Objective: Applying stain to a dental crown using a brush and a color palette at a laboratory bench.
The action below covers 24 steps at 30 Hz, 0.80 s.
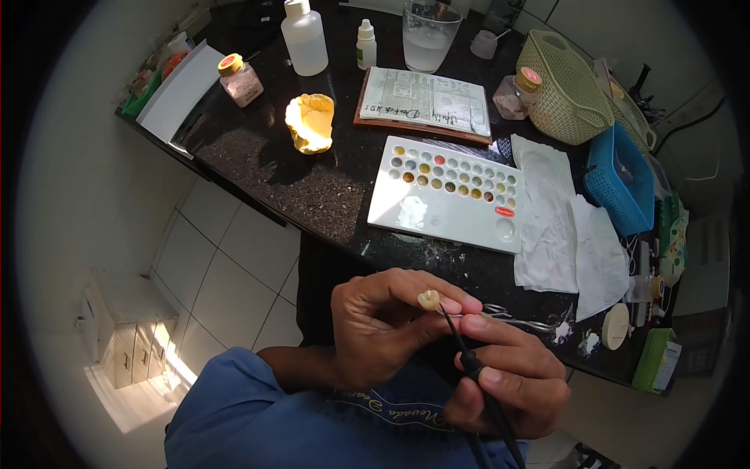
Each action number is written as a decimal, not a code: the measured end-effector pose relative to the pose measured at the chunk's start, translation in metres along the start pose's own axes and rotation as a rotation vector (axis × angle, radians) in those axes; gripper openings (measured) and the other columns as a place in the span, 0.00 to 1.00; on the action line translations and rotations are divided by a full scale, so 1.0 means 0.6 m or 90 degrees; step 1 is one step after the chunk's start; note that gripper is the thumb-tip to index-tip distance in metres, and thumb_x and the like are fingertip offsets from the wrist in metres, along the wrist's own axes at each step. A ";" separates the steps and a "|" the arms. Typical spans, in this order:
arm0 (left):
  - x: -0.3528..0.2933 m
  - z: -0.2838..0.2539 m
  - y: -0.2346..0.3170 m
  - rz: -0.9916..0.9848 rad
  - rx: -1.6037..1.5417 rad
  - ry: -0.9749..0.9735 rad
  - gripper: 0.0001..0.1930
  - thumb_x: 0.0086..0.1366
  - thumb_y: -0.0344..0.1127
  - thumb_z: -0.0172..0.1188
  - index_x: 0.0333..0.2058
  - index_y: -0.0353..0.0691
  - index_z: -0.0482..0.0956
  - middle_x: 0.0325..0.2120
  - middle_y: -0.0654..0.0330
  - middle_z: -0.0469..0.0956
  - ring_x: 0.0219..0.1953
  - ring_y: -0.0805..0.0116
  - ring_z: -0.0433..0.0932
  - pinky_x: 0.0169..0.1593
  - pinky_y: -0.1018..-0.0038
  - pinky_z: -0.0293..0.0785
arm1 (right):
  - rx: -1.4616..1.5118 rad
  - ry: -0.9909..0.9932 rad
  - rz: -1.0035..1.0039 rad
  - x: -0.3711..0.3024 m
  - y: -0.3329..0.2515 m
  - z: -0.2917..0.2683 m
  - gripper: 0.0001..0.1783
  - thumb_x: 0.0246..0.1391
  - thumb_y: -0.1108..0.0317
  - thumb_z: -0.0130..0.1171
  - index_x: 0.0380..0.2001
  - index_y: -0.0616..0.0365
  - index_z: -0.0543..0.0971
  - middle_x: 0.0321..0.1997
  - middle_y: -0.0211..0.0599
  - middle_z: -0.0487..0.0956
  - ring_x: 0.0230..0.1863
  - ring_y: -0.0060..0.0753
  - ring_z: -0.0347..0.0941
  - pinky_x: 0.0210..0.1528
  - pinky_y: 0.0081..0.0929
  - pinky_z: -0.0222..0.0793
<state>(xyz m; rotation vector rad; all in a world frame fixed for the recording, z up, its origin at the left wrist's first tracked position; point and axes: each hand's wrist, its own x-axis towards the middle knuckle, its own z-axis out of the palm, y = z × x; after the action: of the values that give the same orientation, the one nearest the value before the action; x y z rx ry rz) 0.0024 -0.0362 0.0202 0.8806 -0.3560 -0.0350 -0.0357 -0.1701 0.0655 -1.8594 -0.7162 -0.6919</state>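
My left hand (375,320) is closed, its fingertips around a small ivory-coloured tooth crown (428,299) with a grooved chewing surface. My right hand (519,375) grips a slim black-handled brush (470,361) like a pen. The brush's thin tip reaches the crown's lower edge; whether it touches is too small to tell. The fingertips of both hands meet beside the crown. Behind the right fingers appear the ring handles of metal forceps (531,324); their front end is hidden, and I cannot tell if my left hand holds them too.
Beyond my hands lies a white palette (453,207) with coloured wells. White paper towels (544,227) lie to its right, near a blue basket (617,187). Farther back are a wooden-edged box (422,102), a yellow dental cast (310,125), bottles (305,43) and a cup (428,39).
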 end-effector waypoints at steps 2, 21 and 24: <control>0.002 -0.001 0.001 0.003 0.007 -0.004 0.06 0.58 0.28 0.62 0.31 0.36 0.73 0.31 0.48 0.79 0.36 0.59 0.81 0.40 0.66 0.81 | 0.002 -0.009 0.001 0.000 0.000 -0.001 0.16 0.48 0.76 0.60 0.37 0.64 0.66 0.27 0.46 0.76 0.42 0.51 0.78 0.44 0.33 0.77; -0.001 -0.003 0.003 -0.001 0.012 -0.043 0.05 0.59 0.26 0.61 0.32 0.35 0.73 0.32 0.45 0.79 0.37 0.58 0.81 0.41 0.64 0.81 | -0.001 -0.040 0.013 -0.004 -0.004 -0.011 0.16 0.48 0.77 0.60 0.38 0.63 0.66 0.29 0.46 0.76 0.44 0.50 0.77 0.46 0.33 0.77; -0.002 -0.004 0.001 0.000 0.014 -0.044 0.05 0.59 0.26 0.61 0.33 0.35 0.73 0.32 0.45 0.79 0.37 0.58 0.81 0.41 0.64 0.81 | 0.002 -0.044 0.017 -0.003 -0.004 -0.011 0.16 0.48 0.77 0.60 0.39 0.64 0.66 0.29 0.46 0.76 0.44 0.50 0.77 0.46 0.34 0.77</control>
<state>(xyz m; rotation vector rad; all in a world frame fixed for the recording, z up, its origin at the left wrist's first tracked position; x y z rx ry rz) 0.0018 -0.0339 0.0191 0.9026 -0.4220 -0.0623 -0.0398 -0.1755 0.0677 -1.8942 -0.7355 -0.6126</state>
